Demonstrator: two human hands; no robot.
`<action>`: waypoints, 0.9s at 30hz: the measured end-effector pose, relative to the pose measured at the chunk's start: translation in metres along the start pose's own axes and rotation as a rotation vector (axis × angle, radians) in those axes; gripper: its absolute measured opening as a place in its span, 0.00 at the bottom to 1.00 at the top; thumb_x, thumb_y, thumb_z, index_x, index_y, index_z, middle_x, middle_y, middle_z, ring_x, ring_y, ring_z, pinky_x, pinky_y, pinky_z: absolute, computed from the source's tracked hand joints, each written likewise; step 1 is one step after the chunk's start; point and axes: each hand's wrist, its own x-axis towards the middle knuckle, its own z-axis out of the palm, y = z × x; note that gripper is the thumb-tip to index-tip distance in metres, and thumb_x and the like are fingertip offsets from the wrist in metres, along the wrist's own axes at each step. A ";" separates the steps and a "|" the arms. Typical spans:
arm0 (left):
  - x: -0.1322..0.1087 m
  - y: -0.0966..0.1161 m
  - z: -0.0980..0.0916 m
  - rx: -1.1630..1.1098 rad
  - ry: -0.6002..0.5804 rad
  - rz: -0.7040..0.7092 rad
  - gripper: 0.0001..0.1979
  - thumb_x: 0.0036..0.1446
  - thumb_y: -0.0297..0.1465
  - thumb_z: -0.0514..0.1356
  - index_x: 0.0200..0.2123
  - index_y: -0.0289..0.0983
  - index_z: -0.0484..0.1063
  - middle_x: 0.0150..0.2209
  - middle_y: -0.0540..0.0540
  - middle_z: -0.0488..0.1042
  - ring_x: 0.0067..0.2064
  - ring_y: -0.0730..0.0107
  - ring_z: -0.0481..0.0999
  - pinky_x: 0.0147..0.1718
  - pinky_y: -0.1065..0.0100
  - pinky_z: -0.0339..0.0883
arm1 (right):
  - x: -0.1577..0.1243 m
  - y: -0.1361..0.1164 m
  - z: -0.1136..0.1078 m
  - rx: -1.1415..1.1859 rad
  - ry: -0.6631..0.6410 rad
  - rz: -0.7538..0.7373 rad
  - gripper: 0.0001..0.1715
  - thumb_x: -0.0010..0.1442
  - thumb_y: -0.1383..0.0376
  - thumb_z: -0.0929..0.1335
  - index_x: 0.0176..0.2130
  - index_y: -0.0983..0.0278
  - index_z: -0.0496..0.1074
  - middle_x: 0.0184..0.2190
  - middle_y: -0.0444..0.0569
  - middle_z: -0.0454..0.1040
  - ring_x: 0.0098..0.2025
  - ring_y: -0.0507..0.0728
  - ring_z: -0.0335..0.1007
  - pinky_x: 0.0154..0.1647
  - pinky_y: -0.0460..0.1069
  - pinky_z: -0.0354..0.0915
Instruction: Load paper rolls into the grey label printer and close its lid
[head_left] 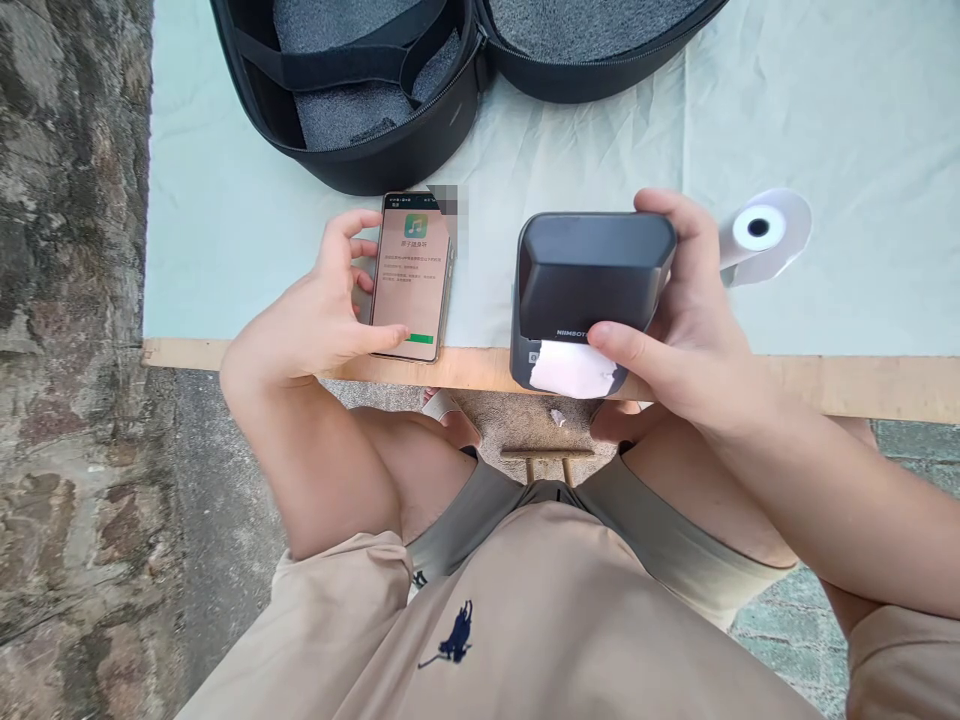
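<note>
My left hand grips a smartphone by its left edge, thumb over the lower screen near a green button. The lit screen shows a green icon with a music note and lines of text. My right hand is wrapped round the right side of a black label printer marked NIIMBOT, thumb across its front. A torn strip of white paper sticks out of the printer's slot. Right of that hand, a roll of white label paper lies on the cloth, its end loosely unrolled.
An opened black zip case with grey foam lining and a strap lies at the back. Pale cloth covers the table, whose wooden edge runs before my lap. A stone wall stands at left. A paper scrap is on the ground.
</note>
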 end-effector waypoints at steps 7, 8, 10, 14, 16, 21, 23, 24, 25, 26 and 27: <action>0.000 -0.007 -0.002 0.028 -0.029 -0.043 0.63 0.31 0.44 0.74 0.66 0.50 0.42 0.61 0.35 0.56 0.47 0.57 0.67 0.43 0.39 0.73 | 0.000 0.000 0.000 -0.010 0.013 0.001 0.44 0.56 0.52 0.75 0.61 0.45 0.48 0.46 0.43 0.71 0.37 0.53 0.76 0.30 0.53 0.79; 0.000 -0.009 -0.002 0.034 -0.036 -0.029 0.62 0.31 0.44 0.74 0.66 0.51 0.41 0.61 0.35 0.56 0.46 0.58 0.68 0.42 0.42 0.73 | 0.000 -0.001 0.000 -0.010 0.011 0.001 0.44 0.56 0.52 0.75 0.61 0.45 0.48 0.45 0.43 0.71 0.37 0.53 0.75 0.31 0.52 0.79; 0.000 -0.011 -0.002 0.028 -0.037 0.014 0.59 0.34 0.44 0.73 0.66 0.52 0.42 0.61 0.36 0.57 0.46 0.59 0.68 0.41 0.45 0.74 | 0.000 -0.001 0.001 -0.005 0.013 -0.002 0.44 0.56 0.52 0.75 0.61 0.45 0.48 0.44 0.42 0.71 0.36 0.52 0.74 0.32 0.52 0.79; 0.000 -0.012 -0.001 0.009 0.002 0.041 0.53 0.40 0.45 0.71 0.65 0.52 0.44 0.59 0.38 0.60 0.43 0.63 0.68 0.41 0.45 0.74 | 0.000 -0.001 0.001 -0.003 0.008 0.005 0.45 0.56 0.52 0.75 0.61 0.45 0.47 0.44 0.42 0.71 0.37 0.52 0.74 0.33 0.52 0.78; -0.001 -0.009 -0.001 0.000 0.032 0.008 0.53 0.40 0.43 0.72 0.65 0.51 0.45 0.58 0.39 0.61 0.43 0.63 0.68 0.43 0.42 0.73 | 0.000 -0.001 0.001 -0.024 0.010 0.013 0.45 0.56 0.51 0.75 0.61 0.45 0.47 0.45 0.42 0.71 0.38 0.53 0.75 0.32 0.52 0.77; -0.005 0.003 -0.001 -0.073 0.089 -0.065 0.49 0.41 0.33 0.71 0.64 0.47 0.50 0.56 0.37 0.63 0.43 0.61 0.69 0.45 0.34 0.70 | 0.001 0.000 0.001 -0.028 0.029 -0.037 0.42 0.56 0.55 0.74 0.60 0.45 0.51 0.45 0.42 0.70 0.39 0.52 0.73 0.34 0.50 0.75; -0.005 0.006 -0.001 -0.090 0.100 -0.079 0.49 0.40 0.31 0.71 0.63 0.47 0.51 0.56 0.38 0.63 0.43 0.60 0.69 0.46 0.33 0.69 | 0.001 0.000 0.001 -0.010 0.030 -0.045 0.41 0.55 0.57 0.74 0.59 0.45 0.51 0.45 0.42 0.69 0.39 0.51 0.72 0.33 0.49 0.74; -0.005 0.006 -0.001 -0.094 0.105 -0.083 0.50 0.39 0.30 0.71 0.63 0.47 0.51 0.55 0.38 0.63 0.42 0.60 0.69 0.46 0.33 0.69 | 0.001 0.000 0.001 -0.001 0.026 -0.043 0.41 0.55 0.57 0.74 0.59 0.45 0.51 0.45 0.42 0.69 0.38 0.50 0.72 0.33 0.49 0.74; -0.005 0.007 0.000 -0.097 0.105 -0.085 0.50 0.38 0.29 0.71 0.63 0.47 0.51 0.55 0.39 0.63 0.42 0.60 0.70 0.46 0.33 0.69 | 0.001 0.000 0.001 0.008 0.020 -0.037 0.41 0.56 0.58 0.74 0.59 0.45 0.51 0.45 0.42 0.69 0.37 0.50 0.71 0.32 0.48 0.74; -0.004 0.007 0.000 -0.100 0.107 -0.086 0.49 0.38 0.28 0.70 0.63 0.47 0.51 0.55 0.38 0.63 0.42 0.61 0.70 0.46 0.33 0.69 | 0.001 0.000 0.001 0.016 0.014 -0.030 0.42 0.56 0.58 0.74 0.60 0.45 0.50 0.45 0.42 0.69 0.36 0.49 0.71 0.32 0.48 0.74; -0.004 0.008 0.000 -0.101 0.109 -0.086 0.49 0.39 0.27 0.69 0.63 0.46 0.51 0.55 0.38 0.63 0.42 0.61 0.69 0.46 0.34 0.69 | 0.001 0.000 0.001 0.019 0.010 -0.022 0.42 0.56 0.58 0.74 0.60 0.45 0.49 0.45 0.42 0.69 0.36 0.49 0.71 0.31 0.48 0.74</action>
